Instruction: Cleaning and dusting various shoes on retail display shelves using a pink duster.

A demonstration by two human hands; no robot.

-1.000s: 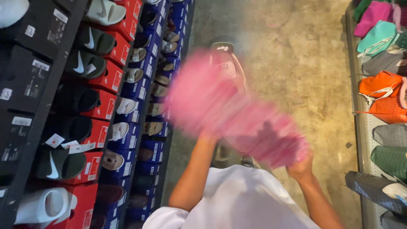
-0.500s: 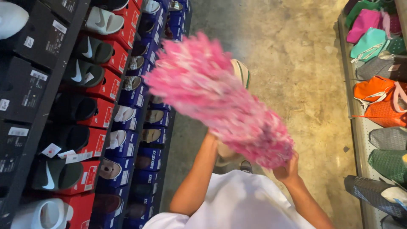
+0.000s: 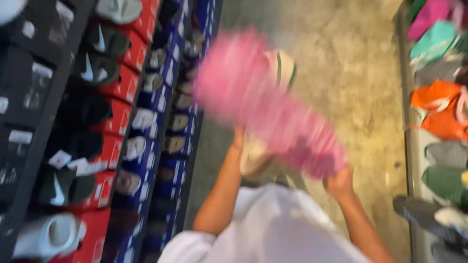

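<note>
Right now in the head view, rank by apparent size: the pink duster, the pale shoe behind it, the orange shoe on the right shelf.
1. pink duster, largest, though motion-blurred and nearest the camera.
2 and 3. pale shoe and orange shoe: unsure, the pale shoe is partly hidden.

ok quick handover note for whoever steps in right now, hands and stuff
Right hand: grips the lower end of a pink fluffy duster, which is motion-blurred.
Left hand: holds a pale shoe up behind the duster; the grip is mostly hidden.
Around: slides on red and blue boxes at left, coloured shoes on a shelf at right, concrete floor between.
Done or left: cannot tell from this view.
</note>
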